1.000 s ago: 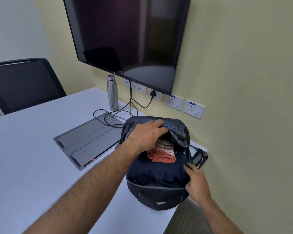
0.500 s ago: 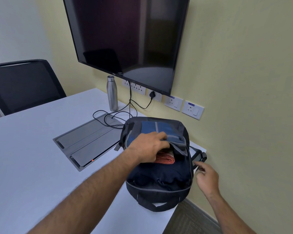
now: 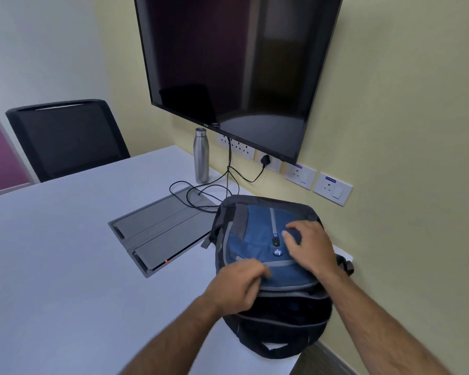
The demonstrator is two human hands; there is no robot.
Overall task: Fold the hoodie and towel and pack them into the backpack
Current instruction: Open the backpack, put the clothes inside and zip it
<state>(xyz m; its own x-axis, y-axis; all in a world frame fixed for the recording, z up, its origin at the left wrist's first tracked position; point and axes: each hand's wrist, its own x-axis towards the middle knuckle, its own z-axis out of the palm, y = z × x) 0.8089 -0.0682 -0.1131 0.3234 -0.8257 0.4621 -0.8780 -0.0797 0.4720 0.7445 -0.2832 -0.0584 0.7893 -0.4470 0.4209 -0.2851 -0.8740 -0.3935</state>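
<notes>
Yellow wall (image 3: 404, 104), wall-mounted television (image 3: 236, 63)

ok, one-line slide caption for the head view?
Both hands, left hand and right hand, press the blue front flap down over the packed backpack on the white table.

A matt blue and grey woven cloth is shown by the backpack (image 3: 257, 234), brushed metal by the bottle (image 3: 201, 155), a smooth matt surface by the table (image 3: 52, 239), and gloss by the screen (image 3: 228, 55).

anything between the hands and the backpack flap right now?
Nothing visible. The left hand and right hand are both directly on the blue front flap of the backpack. The main opening below is dark; its contents can't be made out.
</notes>
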